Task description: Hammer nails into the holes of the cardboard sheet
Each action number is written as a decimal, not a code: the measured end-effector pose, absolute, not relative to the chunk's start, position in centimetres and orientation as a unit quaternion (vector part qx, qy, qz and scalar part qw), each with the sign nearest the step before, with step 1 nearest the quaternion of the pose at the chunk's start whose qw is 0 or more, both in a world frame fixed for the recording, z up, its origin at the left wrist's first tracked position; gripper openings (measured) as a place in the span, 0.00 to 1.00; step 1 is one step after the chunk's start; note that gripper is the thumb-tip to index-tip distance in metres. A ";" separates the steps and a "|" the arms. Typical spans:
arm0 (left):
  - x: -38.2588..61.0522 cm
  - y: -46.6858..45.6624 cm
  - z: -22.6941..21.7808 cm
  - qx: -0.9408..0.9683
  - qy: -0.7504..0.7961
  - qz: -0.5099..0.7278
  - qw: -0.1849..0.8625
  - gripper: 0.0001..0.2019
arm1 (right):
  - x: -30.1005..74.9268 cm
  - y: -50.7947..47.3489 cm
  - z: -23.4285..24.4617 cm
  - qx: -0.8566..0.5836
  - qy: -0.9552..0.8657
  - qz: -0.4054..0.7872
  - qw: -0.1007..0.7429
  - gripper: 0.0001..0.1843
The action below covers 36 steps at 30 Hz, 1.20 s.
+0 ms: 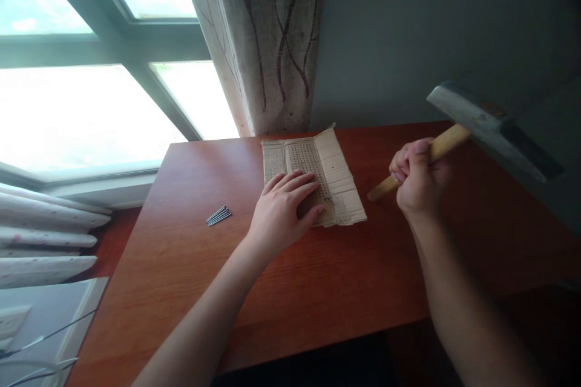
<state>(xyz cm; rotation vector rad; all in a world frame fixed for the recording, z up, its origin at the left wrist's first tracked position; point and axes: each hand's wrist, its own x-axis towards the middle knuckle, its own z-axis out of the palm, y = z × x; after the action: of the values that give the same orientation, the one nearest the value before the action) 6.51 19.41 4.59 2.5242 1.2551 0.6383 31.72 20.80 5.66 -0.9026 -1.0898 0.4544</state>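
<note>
My right hand [420, 175] is wrapped round the wooden handle of a hammer [481, 118], raised above the right side of the table. The hammer's metal head points up and away from the cardboard. My left hand [288, 202] lies with fingers spread on a piece of cardboard [340, 178], over a perforated board [303, 158] that is partly hidden under the palm. Close to my left thumb, a small metallic bit [328, 198] shows at the board's edge; its exact shape is too small to tell. Left of that hand lies a small bunch of nails [219, 215].
The reddish-brown wooden table [181, 278] stands against a grey wall [385, 42]. A patterned curtain [281, 42] hangs behind it, beside a bright window [82, 109]. At lower left are a wall socket [13, 321] and cables [49, 337].
</note>
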 end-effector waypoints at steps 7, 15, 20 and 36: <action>6.5 19.4 4.5 0.868 0.426 0.226 0.122 0.20 | 33.0 21.5 3.7 -0.380 -0.557 0.236 0.700 0.25; 6.4 19.4 4.6 0.872 0.406 0.241 0.128 0.19 | 32.4 21.5 2.2 -0.435 -0.502 0.253 0.704 0.30; 6.0 19.2 5.7 0.840 0.398 0.338 0.149 0.16 | 32.5 21.5 2.6 -0.456 -0.476 0.235 0.715 0.32; -7.9 17.8 2.8 0.750 0.661 0.035 -0.002 0.14 | 32.7 21.4 2.8 -0.459 -0.460 0.240 0.721 0.32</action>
<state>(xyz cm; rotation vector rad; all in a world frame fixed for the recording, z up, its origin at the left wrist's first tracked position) -7.91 17.76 2.80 2.3596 2.0787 0.1087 32.69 21.45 2.79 -1.0151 -1.0155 0.5298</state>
